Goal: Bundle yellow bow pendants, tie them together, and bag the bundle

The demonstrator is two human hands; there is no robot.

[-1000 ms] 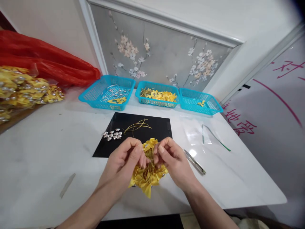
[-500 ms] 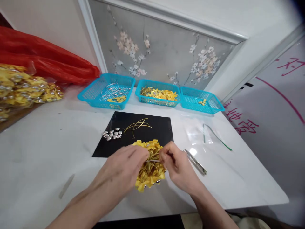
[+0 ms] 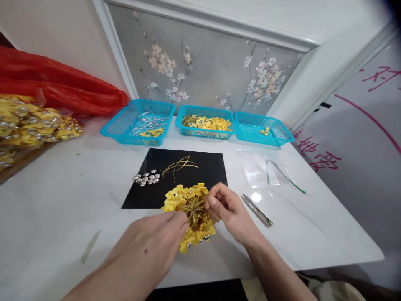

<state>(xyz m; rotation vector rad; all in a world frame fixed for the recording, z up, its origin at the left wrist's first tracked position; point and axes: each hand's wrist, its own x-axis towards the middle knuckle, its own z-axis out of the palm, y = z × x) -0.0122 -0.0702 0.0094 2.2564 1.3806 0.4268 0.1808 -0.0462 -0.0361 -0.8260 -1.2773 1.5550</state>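
Observation:
A round bunch of yellow ribbon bows [image 3: 177, 196] sits near the front of the table, its gold wire stems gathered at the middle and facing me. Small silver beads show along its lower edge. My left hand [image 3: 153, 238] is closed at the bunch's left side, fingertips by the stems; what they pinch is hidden. On the right side my right hand [image 3: 224, 209] is closed too, thumb against bent fingers, touching the bows. I cannot make out what it pinches. Beyond the bunch, a black mat [image 3: 203, 167] carries silver heart-shaped beads [image 3: 147, 179] and several loose gold wires [image 3: 180, 165].
Three blue baskets stand along the back: a left one [image 3: 119, 136], a middle one [image 3: 203, 133] with yellow bows, and a right one [image 3: 261, 140]. Thread snips [image 3: 257, 210] lie right of my hand, near a clear bag [image 3: 257, 171]. Bagged bows [image 3: 40, 125] are at left.
My left hand has moved down and left, uncovering more of the bunch and its stems. My right hand has shifted slightly left. The pale strand seen between the hands no longer shows clearly.

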